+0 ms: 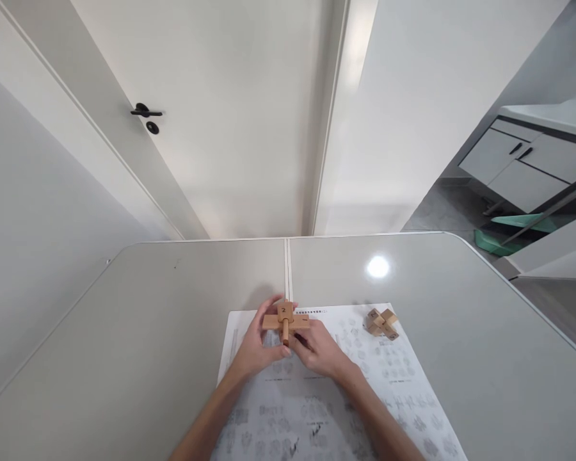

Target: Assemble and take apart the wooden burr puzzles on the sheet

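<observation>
Between my two hands is a wooden burr puzzle (285, 312), its light-brown pieces crossing each other. The numbers 2 and 1 show on two of its blocks, and a round peg sticks out toward me. My left hand (258, 346) is curled around its left side, thumb under the front. On the right, my right hand (319, 349) grips the lower right part, with some fingertips hidden by the wood. A second, smaller wooden cross puzzle (382, 324) rests on the printed sheet (288, 410), right of my hands.
Under my hands the sheet carries rows of small puzzle drawings. The grey table (139, 358) has a white seam down its middle and a raised edge. Beyond it stand a white door (230, 115) and, at far right, a white cabinet (523, 160).
</observation>
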Demonstrator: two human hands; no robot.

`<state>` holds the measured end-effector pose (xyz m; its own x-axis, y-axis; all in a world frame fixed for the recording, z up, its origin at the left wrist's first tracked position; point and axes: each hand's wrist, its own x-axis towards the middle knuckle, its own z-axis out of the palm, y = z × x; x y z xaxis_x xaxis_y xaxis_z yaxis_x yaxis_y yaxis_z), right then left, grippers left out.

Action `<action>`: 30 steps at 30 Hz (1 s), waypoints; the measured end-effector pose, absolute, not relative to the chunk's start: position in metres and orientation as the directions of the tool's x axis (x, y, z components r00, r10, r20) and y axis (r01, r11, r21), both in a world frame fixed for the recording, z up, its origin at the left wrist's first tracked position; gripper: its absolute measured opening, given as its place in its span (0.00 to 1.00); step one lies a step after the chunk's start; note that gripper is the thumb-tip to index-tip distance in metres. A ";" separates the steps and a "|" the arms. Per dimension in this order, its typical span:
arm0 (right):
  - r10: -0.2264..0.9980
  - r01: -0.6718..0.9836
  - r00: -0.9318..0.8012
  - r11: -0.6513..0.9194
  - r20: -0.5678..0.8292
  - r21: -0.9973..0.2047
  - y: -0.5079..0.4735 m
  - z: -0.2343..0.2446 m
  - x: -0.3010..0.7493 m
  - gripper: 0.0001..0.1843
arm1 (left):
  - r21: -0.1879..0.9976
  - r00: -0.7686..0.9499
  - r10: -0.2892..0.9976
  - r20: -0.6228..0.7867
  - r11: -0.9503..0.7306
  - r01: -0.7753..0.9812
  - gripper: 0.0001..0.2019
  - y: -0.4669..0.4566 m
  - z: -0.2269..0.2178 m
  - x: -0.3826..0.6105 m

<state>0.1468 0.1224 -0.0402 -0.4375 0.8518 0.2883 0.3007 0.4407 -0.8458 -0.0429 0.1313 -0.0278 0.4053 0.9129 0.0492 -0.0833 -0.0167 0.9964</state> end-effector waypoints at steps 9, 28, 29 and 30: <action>0.865 0.288 -0.422 0.411 0.271 -0.865 0.123 -0.039 0.147 0.17 | 0.998 0.421 0.905 0.061 -0.044 -0.052 0.43 0.132 -0.022 -0.042; 0.974 -0.232 -0.226 -0.030 0.024 -0.972 0.136 -0.037 0.157 0.25 | 0.851 0.130 0.923 0.363 -0.385 0.358 0.40 0.126 -0.020 -0.036; 0.973 -0.261 -0.230 -0.040 0.022 -0.965 0.136 -0.038 0.157 0.26 | 0.837 0.147 0.915 0.375 -0.403 0.371 0.41 0.126 -0.020 -0.036; 0.971 -0.275 -0.239 -0.043 0.025 -0.961 0.137 -0.038 0.157 0.27 | 0.823 0.164 0.907 0.387 -0.420 0.382 0.42 0.125 -0.020 -0.035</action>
<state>0.1571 0.1367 -0.0382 -0.2388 0.9707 0.0249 -0.2749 -0.0430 -0.9605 -0.0352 0.1254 -0.0197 0.1644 0.9074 0.3868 0.3822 -0.4201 0.8231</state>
